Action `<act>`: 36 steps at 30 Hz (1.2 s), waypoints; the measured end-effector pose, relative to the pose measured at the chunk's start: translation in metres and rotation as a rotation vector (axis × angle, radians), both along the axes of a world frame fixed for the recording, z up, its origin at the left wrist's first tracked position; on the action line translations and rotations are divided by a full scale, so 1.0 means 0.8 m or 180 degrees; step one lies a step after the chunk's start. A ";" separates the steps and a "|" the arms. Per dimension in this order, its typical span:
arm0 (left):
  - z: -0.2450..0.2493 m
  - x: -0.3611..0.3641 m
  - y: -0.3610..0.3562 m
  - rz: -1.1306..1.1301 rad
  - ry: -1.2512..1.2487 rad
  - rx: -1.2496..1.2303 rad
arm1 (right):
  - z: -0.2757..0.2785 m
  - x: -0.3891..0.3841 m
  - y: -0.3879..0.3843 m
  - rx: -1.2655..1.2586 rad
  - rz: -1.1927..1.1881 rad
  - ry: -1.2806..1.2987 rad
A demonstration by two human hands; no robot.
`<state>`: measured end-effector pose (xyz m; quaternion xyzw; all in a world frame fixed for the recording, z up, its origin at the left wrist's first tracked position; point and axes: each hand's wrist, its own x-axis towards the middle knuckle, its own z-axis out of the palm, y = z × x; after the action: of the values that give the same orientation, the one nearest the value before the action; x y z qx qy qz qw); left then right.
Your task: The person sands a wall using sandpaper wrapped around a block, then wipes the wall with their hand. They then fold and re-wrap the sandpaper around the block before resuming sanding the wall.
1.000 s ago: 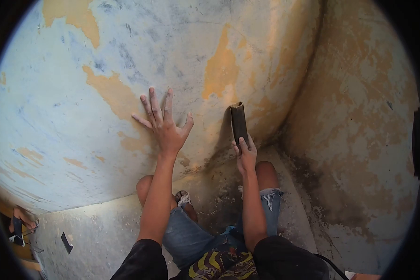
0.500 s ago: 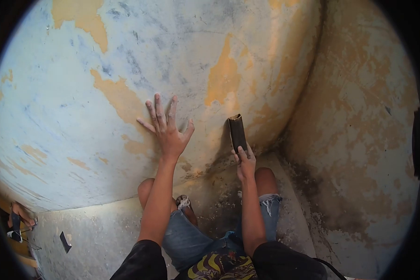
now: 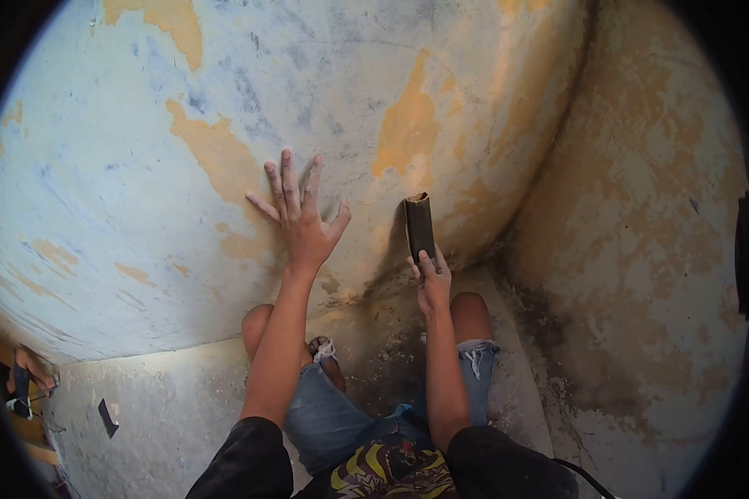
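My left hand [image 3: 306,224] lies with spread fingers against the pale, patchy wall [image 3: 308,100], and its fingertips look dusty. To its right, my right hand [image 3: 431,274] grips the lower end of a dark, folded block [image 3: 420,229], which looks like sandpaper wrapped round something. The block is upright, close to the wall; whether it touches is hard to tell. Orange-yellow patches [image 3: 409,125] show on the wall above both hands.
A second stained wall [image 3: 641,233] meets the first at a corner on the right. Below is a dusty floor [image 3: 175,407] with a small dark piece [image 3: 108,418] on it. At the far left edge, a person's foot [image 3: 37,374] shows.
The view has shifted slightly. My right hand and the dark block sit a little higher and further left in the picture. My left hand remains spread on the wall.
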<state>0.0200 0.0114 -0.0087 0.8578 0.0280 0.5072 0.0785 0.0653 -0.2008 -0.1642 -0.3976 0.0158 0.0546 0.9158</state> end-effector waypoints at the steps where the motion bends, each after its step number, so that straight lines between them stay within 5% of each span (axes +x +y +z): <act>1: -0.001 -0.001 0.000 0.0052 0.0038 0.0070 | -0.004 0.001 0.005 -0.0026 -0.0026 0.0081; 17: 0.009 -0.003 0.000 0.0093 0.0161 0.0070 | 0.028 -0.009 0.044 0.0183 0.0155 -0.0088; 36: 0.014 0.002 0.004 0.0111 0.0222 0.0009 | 0.085 -0.019 0.057 -0.0048 -0.0472 -0.0210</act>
<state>0.0215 0.0147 0.0025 0.8745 0.0450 0.4782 0.0674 0.0505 -0.1556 -0.0966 -0.4039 0.0155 -0.0267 0.9143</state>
